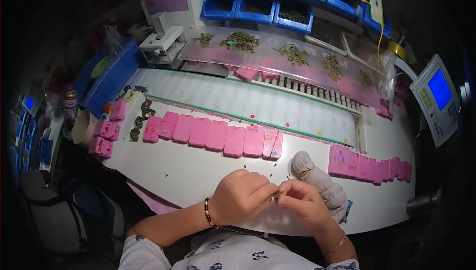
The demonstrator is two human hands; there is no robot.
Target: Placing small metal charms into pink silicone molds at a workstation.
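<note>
Both hands meet low in the middle of the view, over the near part of the white table. A small dark green-brown piece (pixel 277 195) shows between their fingertips; its exact shape is too small to make out. My right hand (pixel 303 201) pinches it between thumb and fingers. On its other side, my left hand (pixel 243 196) is closed, fingertips pressed against the same piece. Right beside my right hand lies a grey cloth bundle (pixel 329 190) bound with bands. Ahead of the hands stands a row of pink blocks (pixel 200 132), some with handwritten marks.
More pink blocks (pixel 367 168) line the right side. Behind runs a long glass-edged white panel (pixel 248 101). Small green pieces lie in piles on a clear shelf (pixel 263 57), below blue bins (pixel 255 10). A keypad with screen (pixel 439 96) stands right, a blue crate (pixel 106 79) left.
</note>
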